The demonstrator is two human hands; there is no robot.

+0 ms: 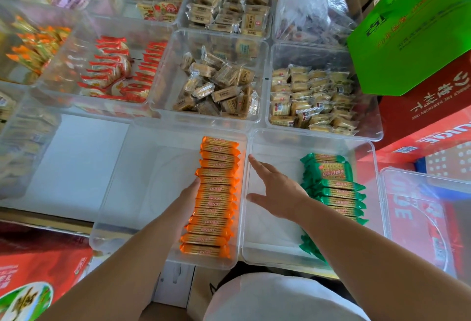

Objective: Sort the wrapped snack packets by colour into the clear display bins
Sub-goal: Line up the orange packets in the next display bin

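Orange packets: The row of shiny orange wrapped snack packets (pixel 216 193) stood on edge, tight against the right wall of the near left clear plastic bin (pixel 142 167).
Why there: I think they were lined up this way to stay neat and leave room beside them.
Left hand: The left hand (pixel 189 197) pressed on the row's left side, likely to stop it tipping over. Its fingertips were hidden by the packets, so I could not tell if they curled.
Right hand: The right hand (pixel 277 193) was over the bare floor of the near right clear plastic bin (pixel 275 239), fingers spread wide, holding nothing.
Green packets: The shiny green wrapped snack packets (pixel 334 190) were piled along that bin's right side (one lay flat on top).
How they looked: Each packet was long and thin, with pinched ends and small red writing.
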